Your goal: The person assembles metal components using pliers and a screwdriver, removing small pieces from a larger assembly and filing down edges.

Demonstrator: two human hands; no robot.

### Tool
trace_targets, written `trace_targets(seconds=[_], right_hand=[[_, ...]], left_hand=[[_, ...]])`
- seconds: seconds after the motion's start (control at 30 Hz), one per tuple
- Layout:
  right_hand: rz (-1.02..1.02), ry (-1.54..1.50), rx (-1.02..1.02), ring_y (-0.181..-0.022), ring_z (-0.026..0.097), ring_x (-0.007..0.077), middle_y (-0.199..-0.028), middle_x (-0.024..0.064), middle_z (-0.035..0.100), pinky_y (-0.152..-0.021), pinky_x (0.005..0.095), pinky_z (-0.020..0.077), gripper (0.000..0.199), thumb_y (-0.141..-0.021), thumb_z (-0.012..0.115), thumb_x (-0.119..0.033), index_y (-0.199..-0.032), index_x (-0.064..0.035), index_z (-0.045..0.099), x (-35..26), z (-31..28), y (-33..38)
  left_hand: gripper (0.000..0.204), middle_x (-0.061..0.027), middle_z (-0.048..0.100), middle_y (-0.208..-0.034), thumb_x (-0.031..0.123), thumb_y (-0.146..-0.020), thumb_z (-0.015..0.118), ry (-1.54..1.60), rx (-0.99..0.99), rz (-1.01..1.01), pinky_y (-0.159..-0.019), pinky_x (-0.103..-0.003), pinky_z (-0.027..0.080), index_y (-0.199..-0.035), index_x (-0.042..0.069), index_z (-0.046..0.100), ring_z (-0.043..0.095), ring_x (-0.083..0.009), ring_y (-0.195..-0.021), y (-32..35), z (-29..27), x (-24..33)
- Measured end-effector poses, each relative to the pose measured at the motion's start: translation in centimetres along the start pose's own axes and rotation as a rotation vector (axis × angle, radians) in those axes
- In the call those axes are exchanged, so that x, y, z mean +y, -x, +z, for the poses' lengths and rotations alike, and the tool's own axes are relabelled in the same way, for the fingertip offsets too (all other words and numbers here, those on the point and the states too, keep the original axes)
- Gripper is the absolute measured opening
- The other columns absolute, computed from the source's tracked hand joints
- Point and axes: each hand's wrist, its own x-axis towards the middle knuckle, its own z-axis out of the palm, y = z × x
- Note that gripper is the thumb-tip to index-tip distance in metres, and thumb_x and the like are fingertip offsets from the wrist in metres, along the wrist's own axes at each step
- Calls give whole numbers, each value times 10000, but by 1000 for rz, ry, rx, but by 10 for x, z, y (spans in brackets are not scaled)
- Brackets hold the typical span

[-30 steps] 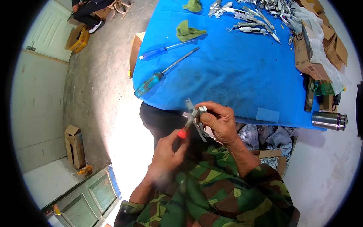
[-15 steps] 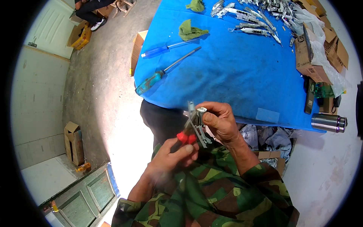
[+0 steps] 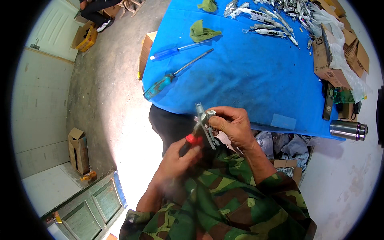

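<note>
In front of my body, my left hand (image 3: 176, 160) is closed around pliers (image 3: 193, 139) with red and dark grips. The pliers' jaws meet a narrow grey metal strip (image 3: 208, 134); the exact bite is hard to make out. My right hand (image 3: 236, 127) pinches the same metal piece from the other side, thumb and fingers near a pale, round-ended part (image 3: 211, 113). Both hands are just off the near edge of the blue-covered table (image 3: 248, 84). The lower fingers of my left hand are blurred.
Two screwdrivers, one blue (image 3: 166, 53) and one teal (image 3: 160, 86), lie on the table's left. Green cloths (image 3: 203, 32) sit beyond them. Piled metal parts (image 3: 276, 24) lie at the far right. A steel flask (image 3: 348, 130) and a cardboard box (image 3: 326, 60) line the right edge.
The pliers and metal piece have shifted slightly up and left. The red grips, spread apart before, now appear closer together. My right hand has barely moved.
</note>
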Motion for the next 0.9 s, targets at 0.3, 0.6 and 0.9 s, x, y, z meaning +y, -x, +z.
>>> trace_targets(seconds=[0.3, 0.6, 0.9], right_hand=[[12, 127, 37, -793, 665, 85, -943, 54, 755, -683, 239, 537, 261, -940, 791, -57, -1172, 57, 747, -11, -1, 2], [159, -268, -115, -812, 664, 84, -960, 55, 752, -679, 241, 527, 271, -955, 762, -53, -1204, 51, 740, -2, -9, 7], [-4, 103, 78, -848, 706, 122, -996, 74, 752, -722, 259, 562, 247, -982, 719, -64, -1206, 42, 716, -10, -4, 2]], left_hand=[[296, -161, 714, -943, 13, -917, 688, -702, 362, 537, -792, -365, 563, -1211, 9, 656, 712, -233, -826, 2, 2, 10], [229, -199, 724, -976, 49, -957, 663, -117, -91, 11, -792, -395, 561, -1184, 23, 660, 720, -410, -898, 6, -9, 12], [233, -184, 675, -847, 40, -948, 689, -649, 383, 453, -735, -364, 534, -1179, 23, 667, 693, -294, -767, 3, -1, 3]])
